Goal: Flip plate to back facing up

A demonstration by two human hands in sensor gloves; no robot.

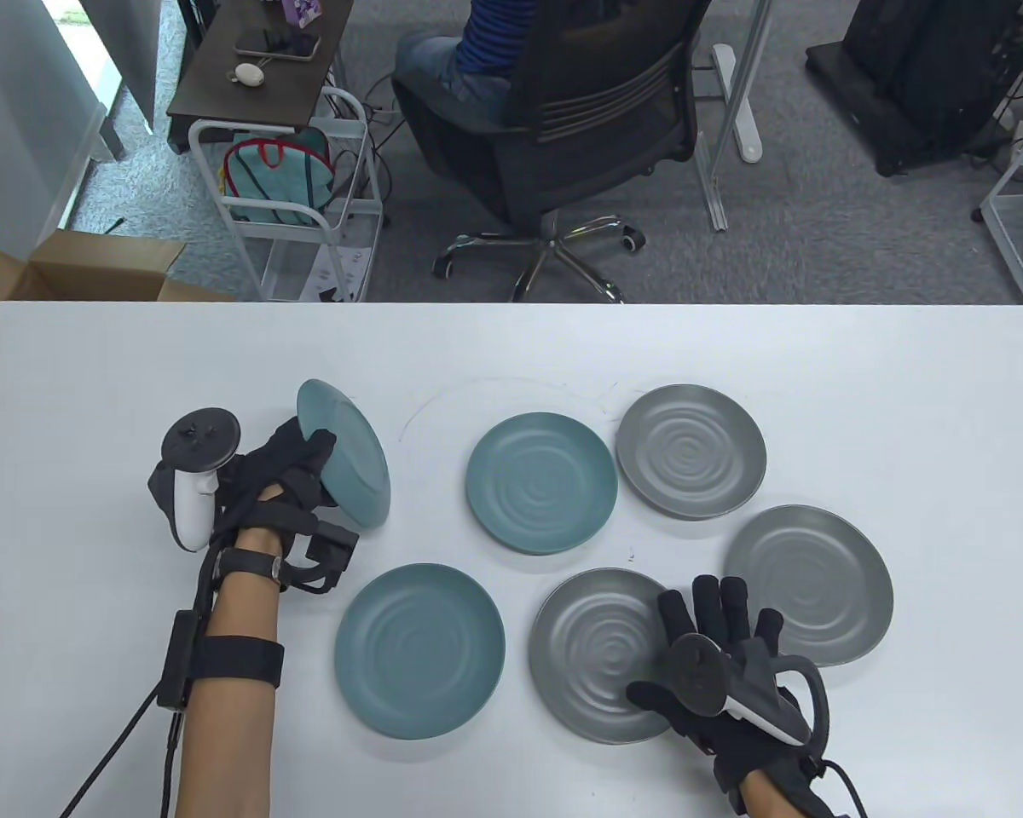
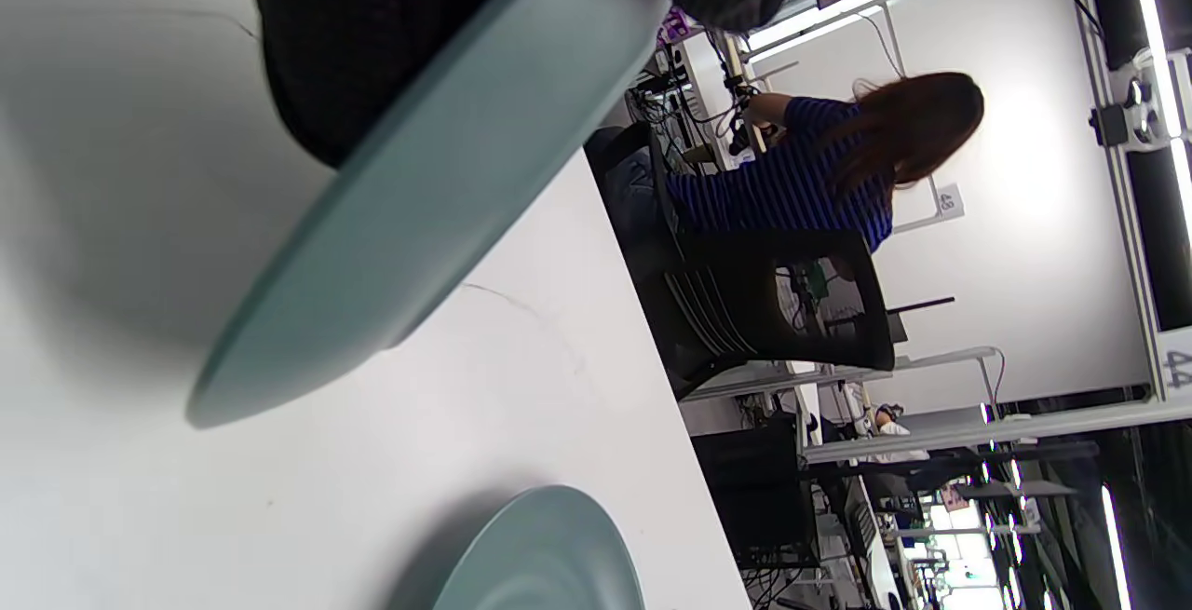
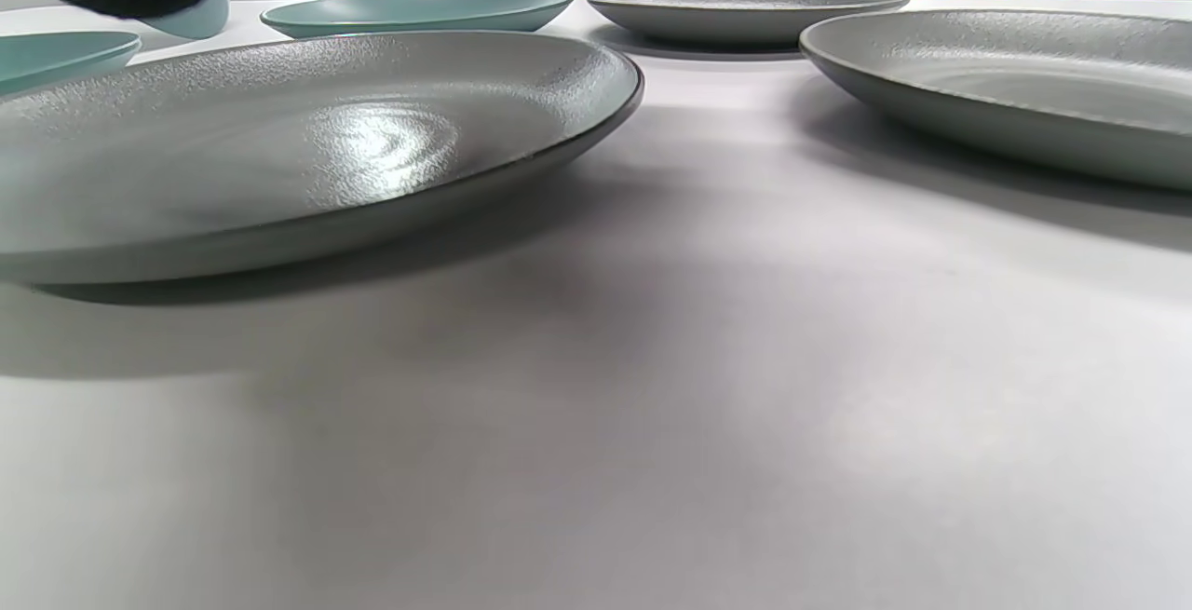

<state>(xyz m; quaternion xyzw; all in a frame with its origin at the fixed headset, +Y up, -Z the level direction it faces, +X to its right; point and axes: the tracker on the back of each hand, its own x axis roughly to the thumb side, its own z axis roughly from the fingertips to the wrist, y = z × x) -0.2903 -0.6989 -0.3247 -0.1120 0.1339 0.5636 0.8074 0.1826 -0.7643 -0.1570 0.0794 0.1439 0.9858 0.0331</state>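
My left hand [image 1: 303,464] grips a teal plate [image 1: 349,452] by its left rim and holds it steeply tilted, almost on edge, at the left of the table. In the left wrist view the gloved fingers [image 2: 372,42] wrap the plate's [image 2: 438,191] upper rim. My right hand [image 1: 708,656] lies open and spread at the right edge of the near grey plate [image 1: 597,656], its thumb over the rim. That plate [image 3: 307,144] lies face up in the right wrist view.
Two more teal plates [image 1: 541,481] [image 1: 419,649] and two more grey plates [image 1: 690,450] [image 1: 808,584] lie face up on the white table [image 1: 904,375]. An office chair with a seated person [image 1: 563,111] is beyond the far edge.
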